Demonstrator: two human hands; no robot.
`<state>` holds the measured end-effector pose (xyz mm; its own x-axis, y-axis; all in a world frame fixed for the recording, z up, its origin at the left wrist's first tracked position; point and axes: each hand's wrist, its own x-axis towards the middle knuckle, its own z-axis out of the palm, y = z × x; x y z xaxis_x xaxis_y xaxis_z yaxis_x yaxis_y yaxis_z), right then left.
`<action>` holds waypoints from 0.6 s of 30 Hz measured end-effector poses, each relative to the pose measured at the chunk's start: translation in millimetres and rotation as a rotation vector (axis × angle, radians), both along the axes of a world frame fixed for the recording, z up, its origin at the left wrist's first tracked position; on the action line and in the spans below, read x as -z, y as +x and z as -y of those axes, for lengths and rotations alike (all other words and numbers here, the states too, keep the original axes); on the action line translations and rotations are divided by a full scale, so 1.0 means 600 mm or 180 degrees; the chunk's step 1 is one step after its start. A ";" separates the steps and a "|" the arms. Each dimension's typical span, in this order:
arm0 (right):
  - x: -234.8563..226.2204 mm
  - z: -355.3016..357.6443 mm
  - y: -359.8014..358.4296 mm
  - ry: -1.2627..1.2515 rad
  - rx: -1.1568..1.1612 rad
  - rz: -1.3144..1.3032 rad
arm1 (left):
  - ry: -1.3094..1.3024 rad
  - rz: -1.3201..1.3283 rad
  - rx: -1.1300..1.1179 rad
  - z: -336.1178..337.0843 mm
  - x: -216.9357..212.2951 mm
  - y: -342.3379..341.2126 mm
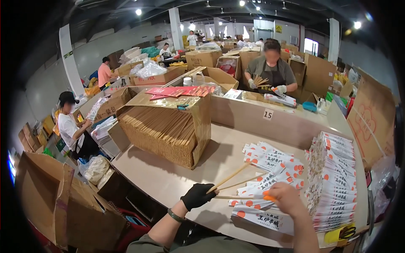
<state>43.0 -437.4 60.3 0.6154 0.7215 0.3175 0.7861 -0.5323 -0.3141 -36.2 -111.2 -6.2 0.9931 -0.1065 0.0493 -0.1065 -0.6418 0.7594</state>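
In a black glove, my left hand (pixel 198 196) is closed around wooden chopsticks (pixel 230 176) that point up and to the right over the table. A paler stick (pixel 238 197) runs from the glove across to my right hand (pixel 290 199). Orange covers show on the fingertips of that hand, which are pinched together at the stick's end. Below and beside my right hand lie white printed paper sleeves (pixel 262 219) with orange-red dots, loosely fanned. Farther off stands an open carton (pixel 201 122) densely packed with chopsticks.
Stacked filled sleeves (pixel 337 181) line the table's right side, with black-handled scissors (pixel 348 231) near its front corner. Red printed packets (pixel 181 91) lie on the carton. A low partition (pixel 253 113) separates a co-worker (pixel 272 69) handling sticks. A large cardboard box (pixel 63 202) stands at left.
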 end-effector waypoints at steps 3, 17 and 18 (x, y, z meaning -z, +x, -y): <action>0.031 -0.064 -0.024 0.0605 -0.0349 -0.0398 | -0.1391 0.0313 -0.0396 0.046 0.041 0.013; 0.132 -0.041 -0.134 -0.0210 -0.0567 0.0621 | 0.0233 0.0791 -0.1768 0.028 0.201 -0.014; 0.147 -0.035 -0.136 -0.0192 -0.0479 0.0852 | 0.0491 0.0558 -0.1588 0.029 0.186 -0.012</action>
